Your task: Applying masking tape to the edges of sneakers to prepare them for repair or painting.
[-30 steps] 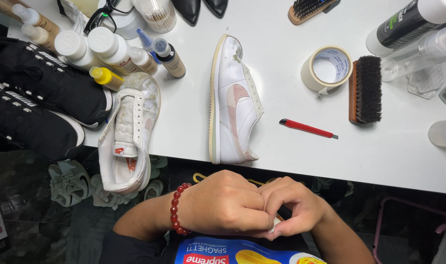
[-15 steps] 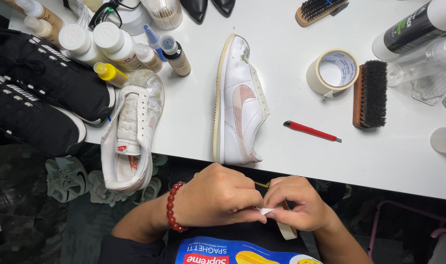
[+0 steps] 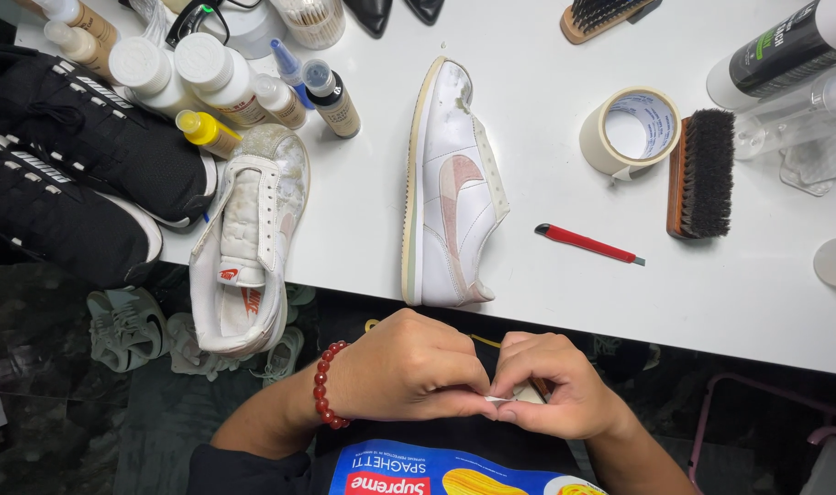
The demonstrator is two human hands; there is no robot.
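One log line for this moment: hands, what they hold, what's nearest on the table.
left hand: pinching small white piece | right hand: pinching same piece | nearest: white shoe on its side, table edge

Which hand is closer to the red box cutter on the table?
Right. The right hand sits below the red box cutter, just left of it; the left hand is farther left, under the white sneaker.

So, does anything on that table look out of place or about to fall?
Yes: the unlaced white sneaker on the left hangs heel-first over the table edge. The other white sneaker lies tipped on its side.
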